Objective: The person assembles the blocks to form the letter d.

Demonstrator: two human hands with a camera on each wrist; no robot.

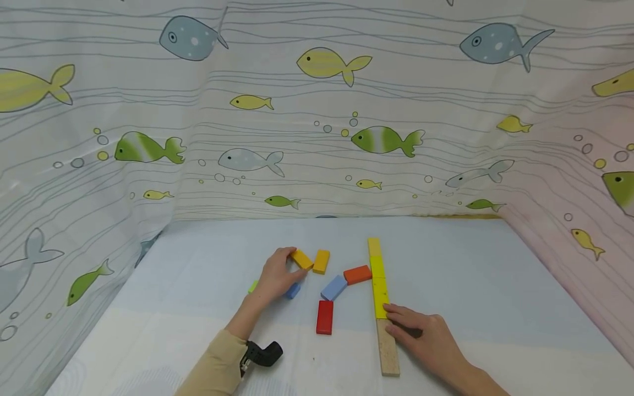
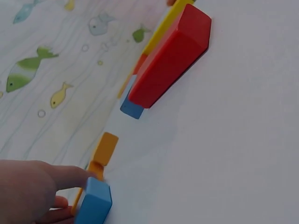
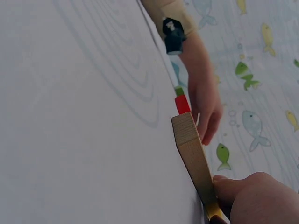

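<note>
My left hand pinches an orange-yellow block between thumb and fingers, close to a second orange block. Beneath the hand a blue block and a green block show in part. My right hand touches the right side of a straight row of blocks. Its fingertips lie by a yellow block, and the thumb is at a plain wooden block at the near end. In the right wrist view, the thumb lies along the wooden block.
Between the hands lie a red block, a light blue block and an orange-red block whose end meets the row. A fish-patterned curtain surrounds the pale table. A black wrist camera sticks out from the left sleeve.
</note>
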